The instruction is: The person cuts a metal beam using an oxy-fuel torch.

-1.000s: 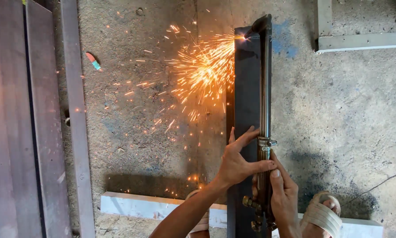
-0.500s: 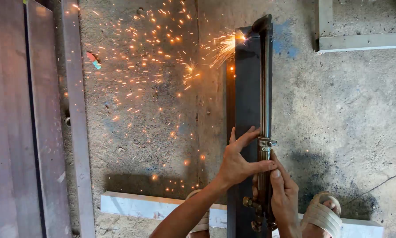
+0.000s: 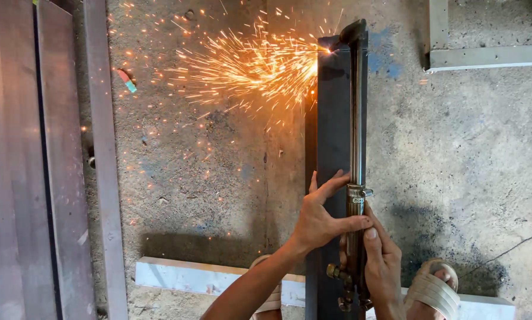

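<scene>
A: What are the hands doing?

B: Both are on a long cutting torch [image 3: 356, 118] that lies along a dark steel bar [image 3: 332, 148]. The left hand [image 3: 322, 218] sits at the middle of the torch, fingers spread wide, with the forefinger reaching up to the metal collar on the tube and the thumb pressed across the tube just below it. The palm rests against the bar.

A: And the other one?

B: The right hand [image 3: 381, 266] is wrapped around the torch's handle lower down, closed on it, thumb pointing up along the tube. Brass valve knobs stick out just beside its fingers.

A: Where exactly is the torch?

B: It runs straight up the middle-right of the view, from the hands near the bottom edge to its bent tip at the far end of the bar. The tip touches or nearly touches the bar's top corner; I cannot tell which.

A: Anything coming off it?

B: A bright fan of orange sparks [image 3: 248, 65] sprays leftward from the tip over the concrete floor [image 3: 467, 148].

A: What else is around?

B: Long grey steel strips [image 3: 47, 178] lie at the left, a pale bar [image 3: 207, 277] crosses the floor below the hands, a light metal frame [image 3: 485, 56] sits top right, and a sandalled foot [image 3: 435, 290] stands near the right hand.
</scene>
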